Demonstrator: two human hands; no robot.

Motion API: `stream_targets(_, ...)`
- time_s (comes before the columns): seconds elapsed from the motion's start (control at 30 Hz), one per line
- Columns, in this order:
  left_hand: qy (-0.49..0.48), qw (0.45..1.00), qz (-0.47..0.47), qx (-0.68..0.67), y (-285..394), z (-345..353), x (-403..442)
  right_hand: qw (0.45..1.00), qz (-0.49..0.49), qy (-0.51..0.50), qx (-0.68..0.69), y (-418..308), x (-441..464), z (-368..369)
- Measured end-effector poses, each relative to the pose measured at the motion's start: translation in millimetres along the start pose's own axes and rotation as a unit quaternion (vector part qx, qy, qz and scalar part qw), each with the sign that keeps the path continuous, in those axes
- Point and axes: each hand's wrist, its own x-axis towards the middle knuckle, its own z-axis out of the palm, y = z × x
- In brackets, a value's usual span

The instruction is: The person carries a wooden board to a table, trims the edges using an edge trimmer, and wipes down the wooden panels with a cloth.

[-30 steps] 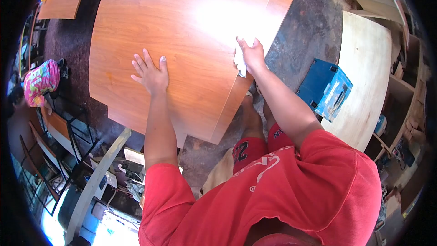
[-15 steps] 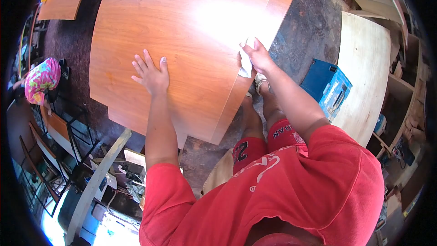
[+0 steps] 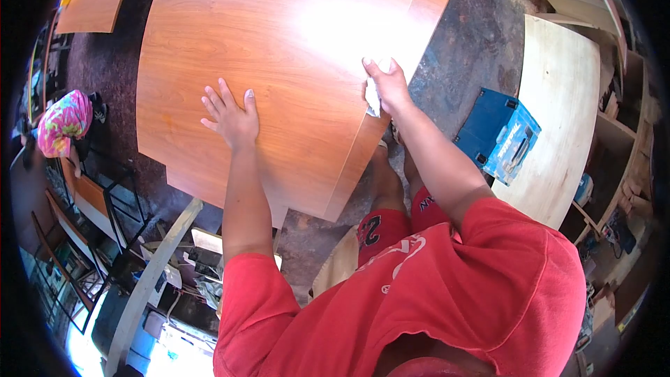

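My left hand (image 3: pixel 235 117) lies flat on the large orange-brown wooden panel (image 3: pixel 300 105), its fingers spread and holding nothing. On the panel's right part, my right hand (image 3: pixel 388 86) grips a crumpled white cloth (image 3: pixel 373 98) and presses it near the board's lower right edge. Bright glare covers the surface just above that hand. A thin straight line runs along the panel close to its right edge. Some fingers of my right hand are hidden by the cloth.
Right of the panel, a blue case (image 3: pixel 497 135) lies beside a pale wooden board (image 3: pixel 558 112). A person in a bright patterned shirt (image 3: pixel 65 124) bends over at the left, near dark metal frames (image 3: pixel 125 199). A long pale plank (image 3: pixel 152 283) stands at the lower left.
My right hand and the cloth moved right, then slightly back left along the panel's edge. My left hand has stayed in place. The other person's arms have shifted.
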Motion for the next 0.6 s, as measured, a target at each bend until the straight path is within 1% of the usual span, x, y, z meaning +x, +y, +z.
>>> stream_targets(0.03, 0.000, 1.000, 0.000, 0.000, 0, 0, 0, 0.999, -0.043, -0.033, 0.000, 0, 1, -4)
stream_targets(0.07, -0.003, 1.000, -0.002, -0.002, 0, 0, 0, 0.999, -0.043, -0.033, 0.000, 0, 2, -9)
stream_targets(0.13, -0.005, 1.000, -0.006, -0.005, 0, 0, 1, 0.995, -0.011, -0.096, -0.025, -4, 2, -19)
stream_targets(0.17, -0.007, 1.000, -0.005, -0.006, 0, -1, 1, 0.990, -0.022, -0.137, -0.014, -7, 2, -24)
stream_targets(0.2, -0.007, 1.000, -0.004, -0.007, 0, -1, 1, 0.990, -0.022, -0.138, -0.014, -9, 0, -30)
stream_targets(0.27, -0.004, 1.000, -0.001, -0.006, 0, 0, 1, 0.984, 0.041, -0.174, 0.025, -14, -4, -37)
stream_targets(0.3, -0.002, 1.000, 0.002, -0.006, 0, 0, 1, 0.984, 0.041, -0.174, 0.025, -13, -5, -36)
stream_targets(0.37, -0.003, 1.000, 0.001, -0.008, 0, -1, 0, 0.988, 0.005, -0.150, 0.045, -8, -4, -31)
stream_targets(0.4, -0.004, 1.000, 0.001, -0.010, 1, -1, 0, 0.988, 0.005, -0.151, 0.045, -6, -2, -29)
stream_targets(0.47, -0.004, 1.000, 0.001, -0.011, 0, 0, 0, 0.996, 0.013, -0.080, -0.032, -5, 3, -21)
stream_targets(0.5, -0.005, 1.000, 0.001, -0.011, -1, 0, 0, 0.996, 0.014, -0.080, -0.032, -7, 11, -17)
stream_targets(0.57, -0.004, 1.000, 0.002, -0.012, -1, 0, -1, 0.998, 0.022, 0.011, 0.062, -24, 18, -5)
stream_targets(0.6, 0.000, 1.000, 0.003, -0.015, 0, 0, 0, 0.998, 0.021, 0.012, 0.063, -28, 16, 0)
